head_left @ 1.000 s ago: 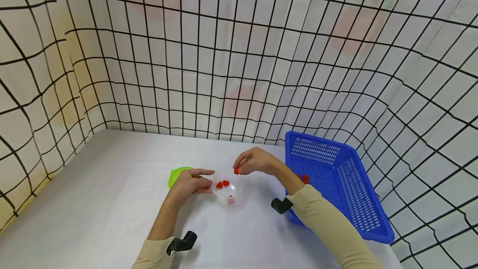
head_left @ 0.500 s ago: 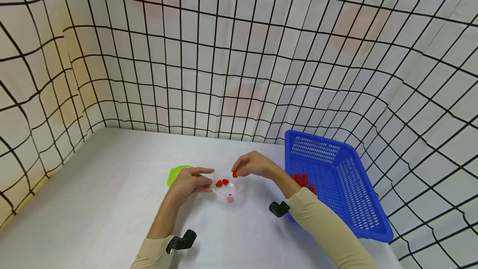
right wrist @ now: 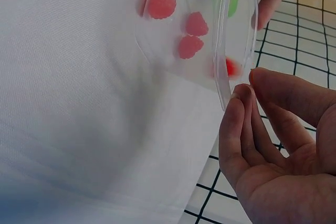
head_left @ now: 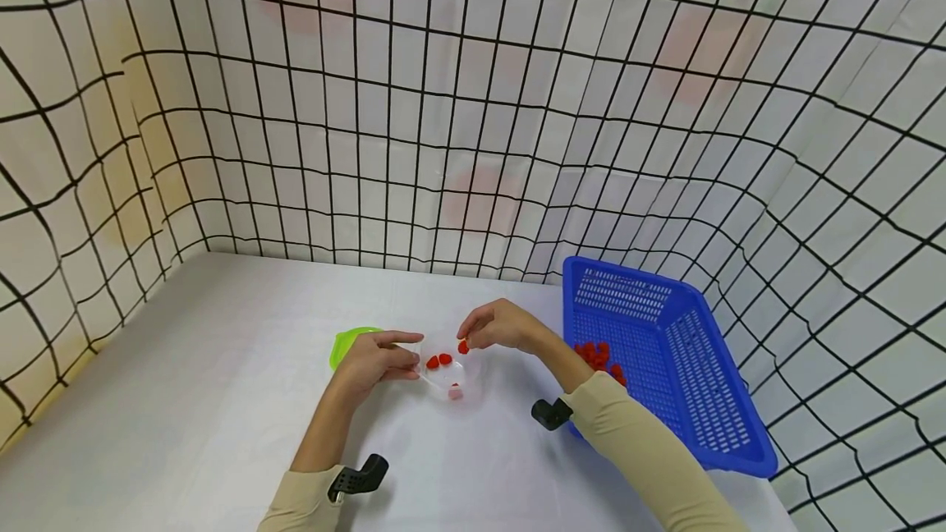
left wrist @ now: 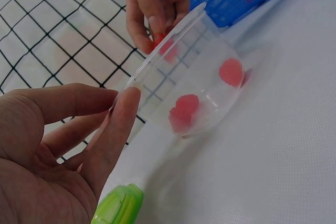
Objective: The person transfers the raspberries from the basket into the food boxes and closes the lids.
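My left hand [head_left: 371,364] pinches the rim of a clear round plastic bowl [left wrist: 210,106], which stands on the white table. Three red raspberries [right wrist: 161,2] lie inside the bowl, seen through its wall in both wrist views. Over the far right side of the rim is my right hand [head_left: 502,325], fingers loosely bent and tips close together. Just beyond those fingertips another raspberry [right wrist: 230,67] shows blurred, inside the rim and outside the fingers' grip. A bright green plastic piece [left wrist: 119,205] lies beside the left hand, partly hidden by it in the head view.
On the right a blue slotted basket [head_left: 665,351] holds several more red berries [head_left: 594,354] near its left side, partly behind the right forearm. Black netting [head_left: 414,146] over white sheeting rises around the back and sides of the table [head_left: 222,368].
The right hand has moved slightly down and left to the bowl's rim. Its raspberry has dropped a little below the fingertips. The left hand and bowl have stayed put.
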`<action>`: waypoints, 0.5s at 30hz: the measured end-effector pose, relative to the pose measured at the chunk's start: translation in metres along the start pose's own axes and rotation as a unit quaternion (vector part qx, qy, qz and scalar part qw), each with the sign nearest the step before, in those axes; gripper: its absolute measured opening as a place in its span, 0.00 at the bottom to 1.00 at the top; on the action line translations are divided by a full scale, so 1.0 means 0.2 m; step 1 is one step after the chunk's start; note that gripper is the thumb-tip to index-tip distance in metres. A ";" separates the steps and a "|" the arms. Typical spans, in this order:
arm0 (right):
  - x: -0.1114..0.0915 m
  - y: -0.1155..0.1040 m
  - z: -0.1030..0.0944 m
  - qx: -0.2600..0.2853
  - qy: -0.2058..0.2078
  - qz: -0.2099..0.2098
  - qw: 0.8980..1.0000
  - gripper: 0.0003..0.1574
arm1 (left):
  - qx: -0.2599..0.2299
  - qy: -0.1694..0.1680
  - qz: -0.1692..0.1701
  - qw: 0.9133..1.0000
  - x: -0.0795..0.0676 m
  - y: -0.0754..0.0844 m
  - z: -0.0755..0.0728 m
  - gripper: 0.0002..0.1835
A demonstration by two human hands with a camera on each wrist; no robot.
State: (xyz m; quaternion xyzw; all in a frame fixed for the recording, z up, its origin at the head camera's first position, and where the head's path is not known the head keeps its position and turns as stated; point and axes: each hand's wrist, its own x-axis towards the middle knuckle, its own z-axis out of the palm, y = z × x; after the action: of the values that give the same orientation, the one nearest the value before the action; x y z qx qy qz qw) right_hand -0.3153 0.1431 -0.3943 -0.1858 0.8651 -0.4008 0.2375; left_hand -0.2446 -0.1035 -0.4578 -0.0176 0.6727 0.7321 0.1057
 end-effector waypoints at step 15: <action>-0.02 -0.01 0.00 -0.006 0.005 0.007 1.000 0.16 | 0.002 0.006 -0.009 1.000 0.00 -0.01 0.00 0.20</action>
State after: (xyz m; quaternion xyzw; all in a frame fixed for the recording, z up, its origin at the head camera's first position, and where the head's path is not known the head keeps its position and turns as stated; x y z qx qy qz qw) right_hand -0.3127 0.1443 -0.3924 -0.1789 0.8701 -0.3948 0.2348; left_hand -0.2448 -0.1029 -0.4590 -0.0276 0.6745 0.7298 0.1083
